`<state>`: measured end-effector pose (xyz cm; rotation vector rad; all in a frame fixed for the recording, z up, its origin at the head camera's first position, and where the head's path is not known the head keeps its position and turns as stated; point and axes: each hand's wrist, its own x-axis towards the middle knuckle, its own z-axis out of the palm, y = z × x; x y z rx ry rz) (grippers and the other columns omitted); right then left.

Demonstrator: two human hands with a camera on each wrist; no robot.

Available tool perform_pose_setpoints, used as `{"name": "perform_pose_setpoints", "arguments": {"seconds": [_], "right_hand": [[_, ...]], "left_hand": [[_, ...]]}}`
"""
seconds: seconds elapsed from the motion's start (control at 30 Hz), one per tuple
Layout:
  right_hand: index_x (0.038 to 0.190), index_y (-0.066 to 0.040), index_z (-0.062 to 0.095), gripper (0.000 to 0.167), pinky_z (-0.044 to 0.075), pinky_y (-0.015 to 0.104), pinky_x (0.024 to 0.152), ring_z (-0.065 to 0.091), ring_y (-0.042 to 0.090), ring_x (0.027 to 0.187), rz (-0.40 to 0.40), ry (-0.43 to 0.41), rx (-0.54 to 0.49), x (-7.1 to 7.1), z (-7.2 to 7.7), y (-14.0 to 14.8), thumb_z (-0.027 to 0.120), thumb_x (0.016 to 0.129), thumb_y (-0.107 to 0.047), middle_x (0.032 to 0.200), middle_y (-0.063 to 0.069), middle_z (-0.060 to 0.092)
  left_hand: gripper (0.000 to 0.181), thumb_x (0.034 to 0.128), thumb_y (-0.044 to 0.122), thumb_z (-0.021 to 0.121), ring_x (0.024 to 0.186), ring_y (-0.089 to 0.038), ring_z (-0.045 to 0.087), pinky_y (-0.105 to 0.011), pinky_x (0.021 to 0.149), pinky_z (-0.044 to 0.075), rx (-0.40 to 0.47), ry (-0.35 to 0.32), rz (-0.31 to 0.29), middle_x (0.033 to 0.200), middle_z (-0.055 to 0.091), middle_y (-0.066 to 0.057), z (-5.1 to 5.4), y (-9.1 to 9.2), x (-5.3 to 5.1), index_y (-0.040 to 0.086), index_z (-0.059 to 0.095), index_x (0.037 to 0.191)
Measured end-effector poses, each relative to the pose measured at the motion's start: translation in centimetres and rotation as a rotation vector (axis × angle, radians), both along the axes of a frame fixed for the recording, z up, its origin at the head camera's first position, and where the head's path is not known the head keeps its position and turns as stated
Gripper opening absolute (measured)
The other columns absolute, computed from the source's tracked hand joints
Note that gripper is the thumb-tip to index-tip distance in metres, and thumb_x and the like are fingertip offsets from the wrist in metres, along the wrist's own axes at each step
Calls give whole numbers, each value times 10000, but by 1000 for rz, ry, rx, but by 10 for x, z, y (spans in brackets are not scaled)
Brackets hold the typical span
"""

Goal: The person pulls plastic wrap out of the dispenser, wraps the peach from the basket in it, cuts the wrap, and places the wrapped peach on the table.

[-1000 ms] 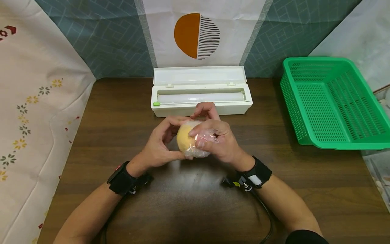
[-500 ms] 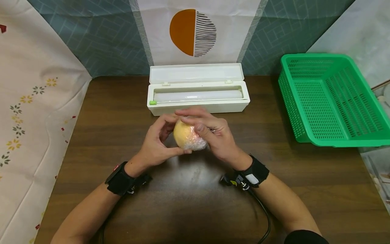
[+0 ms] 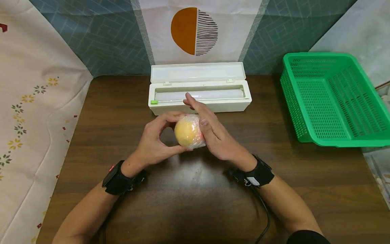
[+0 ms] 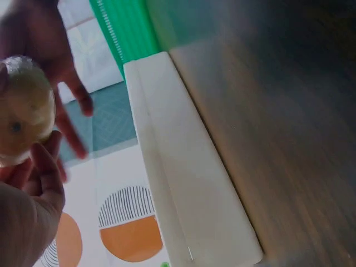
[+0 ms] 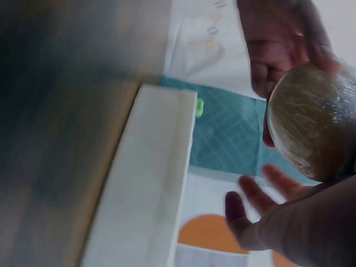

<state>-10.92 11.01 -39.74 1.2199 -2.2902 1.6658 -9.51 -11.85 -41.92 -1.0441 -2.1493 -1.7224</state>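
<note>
A round yellow fruit [image 3: 185,133], reddish on its right side and covered in clear plastic wrap, is held up above the table. My left hand [image 3: 155,140] grips it from the left between thumb and fingers. Against its right side lies my right hand [image 3: 217,137], palm flat and fingers straight, pointing away from me. The left wrist view shows a small dark spot on the fruit [image 4: 25,111]. Wrap shines and creases over the fruit [image 5: 314,119] in the right wrist view, where the right fingers [image 5: 256,194] are spread.
Behind the hands stands a white plastic-wrap dispenser [image 3: 199,106], its lid [image 3: 198,73] raised, with a film roll [image 3: 210,94] inside and a green slider [image 3: 154,102] at the left. A green basket [image 3: 332,140] is at the right. The brown table [image 3: 189,203] ends at a patterned cloth [image 3: 39,135].
My right hand has gone from curled fingers over the wrapped fruit to straight fingers along its right side. The left hand keeps its grip, and more of the fruit's front shows.
</note>
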Motion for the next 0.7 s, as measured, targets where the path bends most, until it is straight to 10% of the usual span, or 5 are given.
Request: {"name": "perform_pose_setpoints", "arguments": {"seconds": [0.2,0.43,0.7], "right_hand": [[1721,-147,46,680,281,592,1202,348,274,1548,-205,95,148,6,-1,1,157,1152,-501,1733,43,277],[1709,-142,-57,879,494,496,1032,510,295,1330,-229,6,235,3,-1,2,150,1067,-707,1561,194,389],[1683,-134,163,1012,521,415,941,530,217,1114,-202,-72,309,0,-3,5,702,931,-544,1334,139,449]], "left_hand": [[717,658,41,1011,1074,-201,642,-268,839,532,-92,64,92,1383,658,-88,5,2,3,17,636,1268],[664,712,105,1003,1118,-204,591,-302,841,475,-174,111,188,1388,636,-86,7,6,5,11,609,1239],[683,763,93,964,1128,-234,550,-313,849,464,-204,84,248,1422,556,-112,1,11,5,15,526,1282]]}}
